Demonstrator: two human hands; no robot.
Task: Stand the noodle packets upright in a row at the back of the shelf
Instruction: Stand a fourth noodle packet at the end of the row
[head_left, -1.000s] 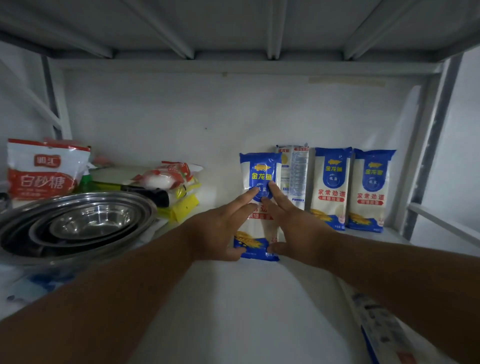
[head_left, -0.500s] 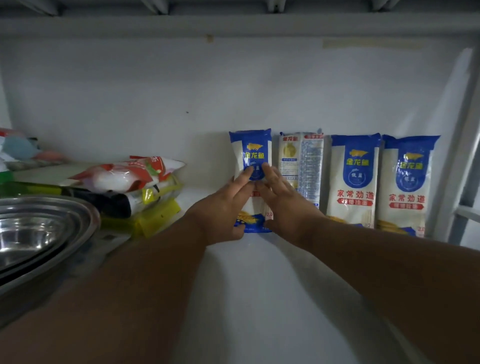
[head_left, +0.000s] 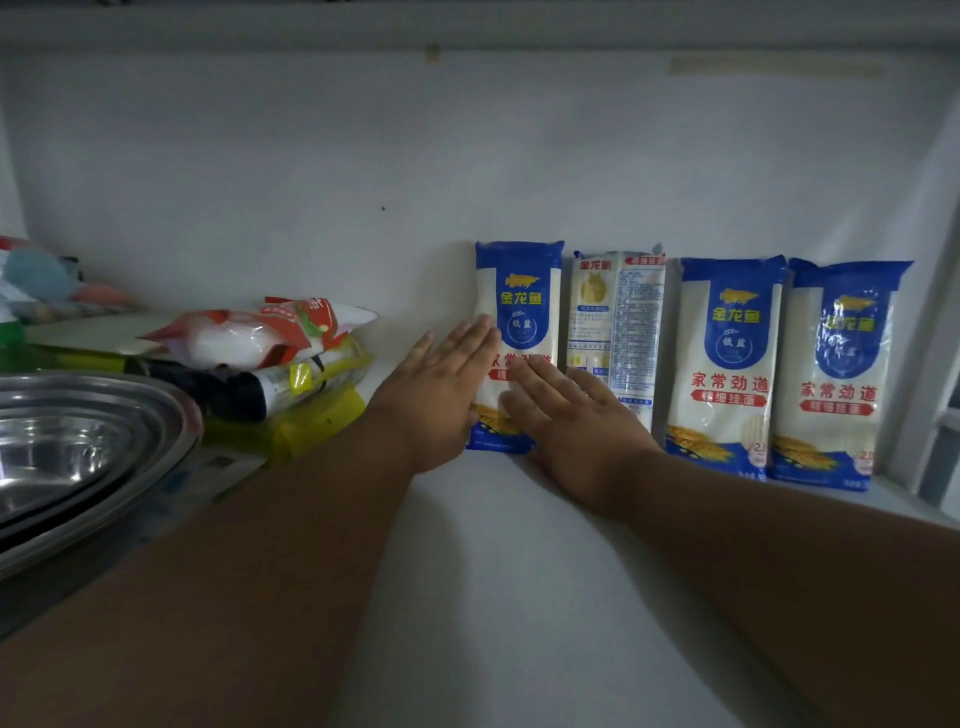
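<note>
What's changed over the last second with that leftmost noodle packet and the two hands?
The leftmost noodle packet went from standing out in front of the row to upright against the back wall, beside the back-facing packet. The left hand and right hand have opened flat, fingers no longer meeting on its label, though both still overlap its lower front. The other three packets and the steel bowls stayed put.

Four noodle packets stand upright along the shelf's (head_left: 519, 597) back edge: blue-and-white leftmost packet (head_left: 524, 291), back-facing second packet (head_left: 615, 322), then third packet (head_left: 727, 364) and rightmost packet (head_left: 831, 379) at the right corner.
</note>
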